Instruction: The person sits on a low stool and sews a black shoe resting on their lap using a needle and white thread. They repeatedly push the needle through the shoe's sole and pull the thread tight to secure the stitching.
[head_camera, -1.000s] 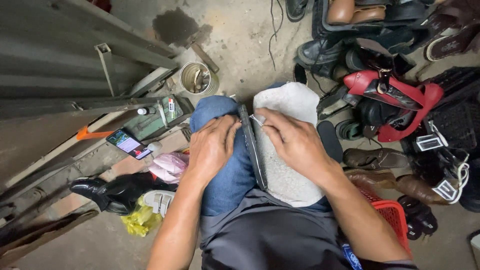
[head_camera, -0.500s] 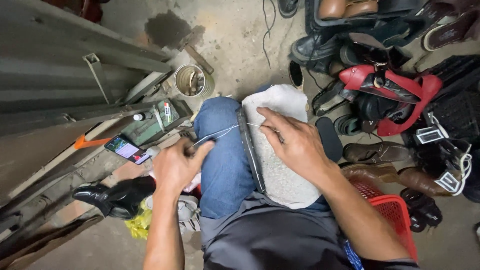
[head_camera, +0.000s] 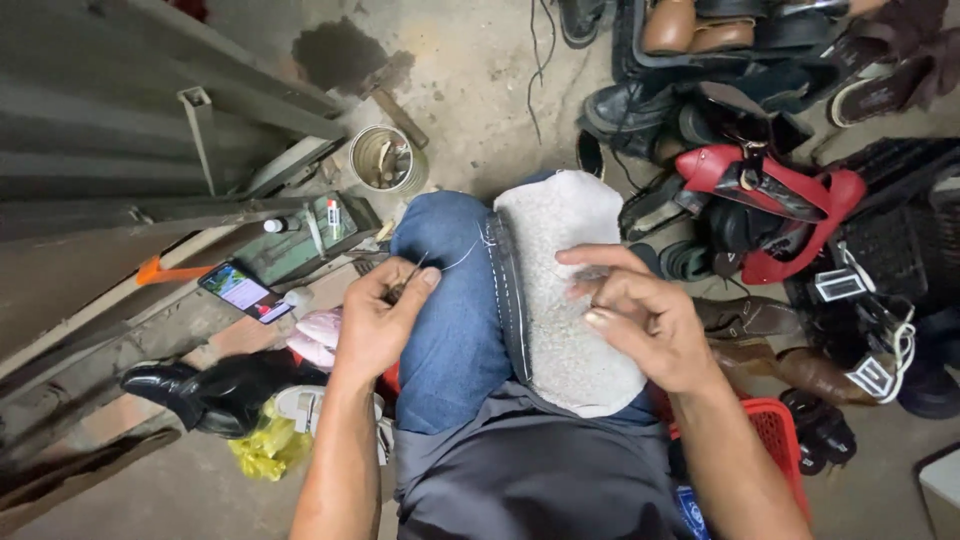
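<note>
A pale grey shoe sole (head_camera: 565, 290) with a dark stitched edge lies across my knees, which are in blue jeans (head_camera: 450, 310). My left hand (head_camera: 380, 320) sits left of the knee, fingers pinched on a needle (head_camera: 412, 270) with a thin white thread (head_camera: 462, 255) running to the sole's stitched edge. My right hand (head_camera: 640, 315) rests on top of the sole, fingers loosely curled, pressing it down.
Many shoes lie piled at right, among them a red sandal (head_camera: 770, 190) and brown shoes (head_camera: 790, 360). A red basket (head_camera: 775, 440) stands by my right leg. At left are a metal tin (head_camera: 385, 158), a lit phone (head_camera: 245, 292), a black shoe (head_camera: 200, 390) and metal beams (head_camera: 120, 150).
My left hand pulled away from the sole to the left, drawing the thread out, then came back toward the knee. The right hand stayed on the sole.
</note>
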